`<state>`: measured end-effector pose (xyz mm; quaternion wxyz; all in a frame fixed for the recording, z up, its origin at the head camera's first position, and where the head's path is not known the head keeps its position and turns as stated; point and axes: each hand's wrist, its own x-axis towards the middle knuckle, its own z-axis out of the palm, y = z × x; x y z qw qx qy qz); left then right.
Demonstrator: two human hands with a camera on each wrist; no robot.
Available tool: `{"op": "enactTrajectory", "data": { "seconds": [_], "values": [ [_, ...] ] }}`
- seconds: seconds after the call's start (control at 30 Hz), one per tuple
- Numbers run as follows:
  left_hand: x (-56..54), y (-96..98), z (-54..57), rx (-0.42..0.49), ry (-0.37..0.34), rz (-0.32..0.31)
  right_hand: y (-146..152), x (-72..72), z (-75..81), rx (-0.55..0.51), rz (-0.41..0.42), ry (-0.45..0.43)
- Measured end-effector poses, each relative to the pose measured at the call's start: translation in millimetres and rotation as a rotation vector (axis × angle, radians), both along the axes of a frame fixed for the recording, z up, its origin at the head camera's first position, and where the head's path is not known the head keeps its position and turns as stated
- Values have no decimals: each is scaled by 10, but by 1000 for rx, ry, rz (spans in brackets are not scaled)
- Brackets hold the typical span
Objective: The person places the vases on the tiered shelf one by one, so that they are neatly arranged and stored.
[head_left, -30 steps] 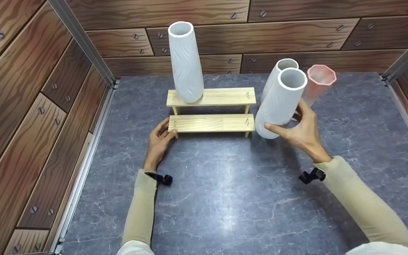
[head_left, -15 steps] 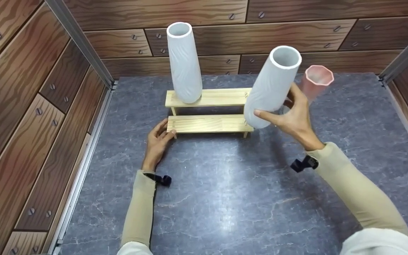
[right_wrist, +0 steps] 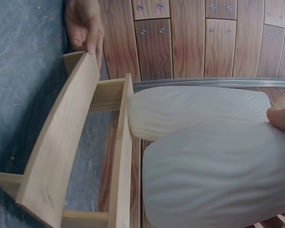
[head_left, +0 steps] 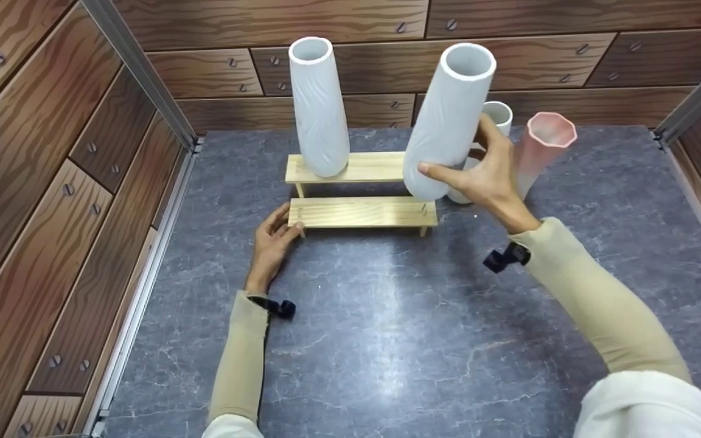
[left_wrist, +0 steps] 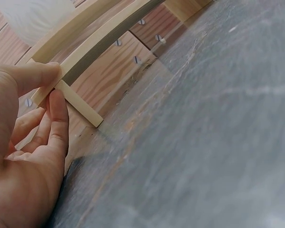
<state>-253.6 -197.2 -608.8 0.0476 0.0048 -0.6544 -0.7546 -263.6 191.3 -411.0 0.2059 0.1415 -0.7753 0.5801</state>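
A white ribbed vase (head_left: 445, 121) is gripped by my right hand (head_left: 490, 173), thumb on the near side. It tilts slightly, its base overlapping the right end of the upper tier of a two-tier wooden stand (head_left: 362, 213). In the right wrist view this held vase (right_wrist: 213, 175) is beside the stand's upper board, some fingers cut off by the frame edge. My left hand (head_left: 270, 243) pinches the left end of the lower tier; the left wrist view shows the thumb on the board (left_wrist: 104, 35) and fingers beneath. Another white vase (head_left: 320, 115) stands upright on the upper tier's left side.
Behind my right hand, a further white vase (head_left: 499, 115) stands partly hidden on the dark marbled tabletop (head_left: 350, 340). To its right is a pink-topped vase (head_left: 545, 140) with a faceted rim. Wood-patterned panels (head_left: 509, 61) enclose the back and sides.
My right hand has lifted the white vase and carried it left and back, from beside the stand to its upper tier. The left hand has stayed on the stand's end.
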Motion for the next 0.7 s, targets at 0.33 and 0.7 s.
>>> {"op": "enactTrajectory", "data": {
  "seconds": [0.33, 0.7],
  "values": [
    [-23, 15, -5, 23, 10, -5, -173, -300, 32, -9, -19, -12],
    [-12, 7, -6, 34, 11, -17, -441, -319, 243, 5, -38, -33]
  ]
}}
